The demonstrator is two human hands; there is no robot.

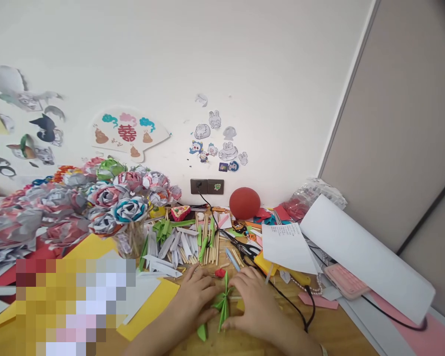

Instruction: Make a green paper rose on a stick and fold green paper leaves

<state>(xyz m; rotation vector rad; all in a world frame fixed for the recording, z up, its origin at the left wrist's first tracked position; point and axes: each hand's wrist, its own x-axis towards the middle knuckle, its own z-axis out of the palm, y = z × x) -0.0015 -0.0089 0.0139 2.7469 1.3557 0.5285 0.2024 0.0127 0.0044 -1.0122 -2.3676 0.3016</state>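
Between my hands, just above the wooden table, is a green folded paper [225, 296], pinched narrow in the middle with pointed leaf-like ends. My left hand [197, 299] grips its left side with thumb and fingers. From the other side, the curved fingers and thumb of my right hand [255, 300] hold its right edge. Below my left thumb a separate-looking green strip [202, 332] sticks out; whether it joins the paper is hidden. A small red paper piece [220, 272] lies just beyond my fingertips.
Paper flowers [129, 210] crowd the left. Folded white strips [174, 247] and wooden sticks [212, 247] lie ahead. Scissors [249, 248] and a black cable [287, 299] are near my right hand. A red balloon [244, 203], written sheet [287, 244] and pink keyboard [346, 281] stand farther right.
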